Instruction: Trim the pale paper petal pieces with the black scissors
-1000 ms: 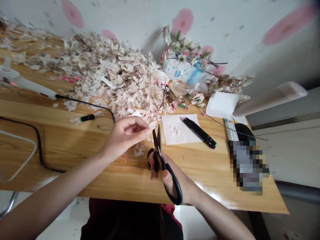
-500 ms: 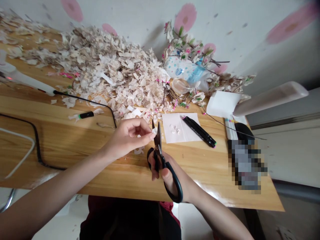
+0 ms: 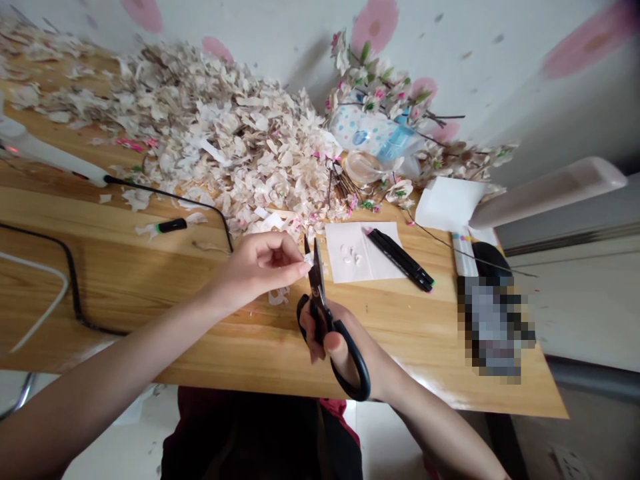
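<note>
1. Head view, hands: the left hand (image 3: 260,267) pinches a small paper scrap (image 3: 309,259) between thumb and fingertips, just above the desk (image 3: 200,320). The right hand (image 3: 340,340) is closed through the black loops of the scissors (image 3: 320,300), whose blades point away from the person, slightly parted at the scrap.
2. Head view, risks: the left fingertips sit right beside the blades, so a closing cut could nick them. The scrap is tiny and held only at its edge, so it may slip, twist or drop into the petal heap (image 3: 225,147) behind and be hard to find.
3. Head view, counts: 1 pair of scissors, 1 held scrap, 2 black pens (image 3: 400,260) side by side, 1 green-tipped marker (image 3: 173,227), 1 white sheet (image 3: 357,252) bearing a few cut bits, 1 tape roll (image 3: 363,167), 1 petal heap.
</note>
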`<state>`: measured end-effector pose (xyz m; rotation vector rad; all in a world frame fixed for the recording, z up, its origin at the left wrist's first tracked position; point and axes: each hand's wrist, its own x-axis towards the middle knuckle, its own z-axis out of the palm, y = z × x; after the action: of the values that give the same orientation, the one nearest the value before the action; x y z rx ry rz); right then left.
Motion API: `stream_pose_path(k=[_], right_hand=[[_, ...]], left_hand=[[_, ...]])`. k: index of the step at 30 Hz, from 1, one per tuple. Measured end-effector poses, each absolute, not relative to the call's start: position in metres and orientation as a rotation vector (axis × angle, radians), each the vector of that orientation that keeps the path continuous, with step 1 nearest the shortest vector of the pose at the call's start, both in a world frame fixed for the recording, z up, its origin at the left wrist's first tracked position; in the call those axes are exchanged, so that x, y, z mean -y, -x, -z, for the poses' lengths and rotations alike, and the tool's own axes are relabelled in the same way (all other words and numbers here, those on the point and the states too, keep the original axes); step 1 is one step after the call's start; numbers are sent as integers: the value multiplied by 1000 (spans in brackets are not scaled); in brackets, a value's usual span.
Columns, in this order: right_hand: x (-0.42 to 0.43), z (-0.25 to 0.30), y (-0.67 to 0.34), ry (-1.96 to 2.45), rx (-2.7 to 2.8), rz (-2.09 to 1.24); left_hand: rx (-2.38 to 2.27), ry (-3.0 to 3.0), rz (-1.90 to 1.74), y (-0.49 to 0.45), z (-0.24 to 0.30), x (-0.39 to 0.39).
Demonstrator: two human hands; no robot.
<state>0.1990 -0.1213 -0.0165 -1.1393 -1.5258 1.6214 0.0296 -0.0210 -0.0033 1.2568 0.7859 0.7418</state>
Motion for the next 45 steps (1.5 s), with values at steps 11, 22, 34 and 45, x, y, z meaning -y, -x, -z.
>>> stream_pose_path(k=[11,22,34,45], right_hand=[[118,4,-207,1165,1647,-1600],[119,-2,-213,1263,1732,-1542],[118,3,-211,1266,1641,-1480],[117,2,-212,1291,1684,-1486]], left_hand=[[-680,-1262,-619,-23,5,10],[-608,-1277,-485,-18,3,4],[-830,-1300,-653,-24,-3,10],[-853,-1277,-584,-21,1,3]])
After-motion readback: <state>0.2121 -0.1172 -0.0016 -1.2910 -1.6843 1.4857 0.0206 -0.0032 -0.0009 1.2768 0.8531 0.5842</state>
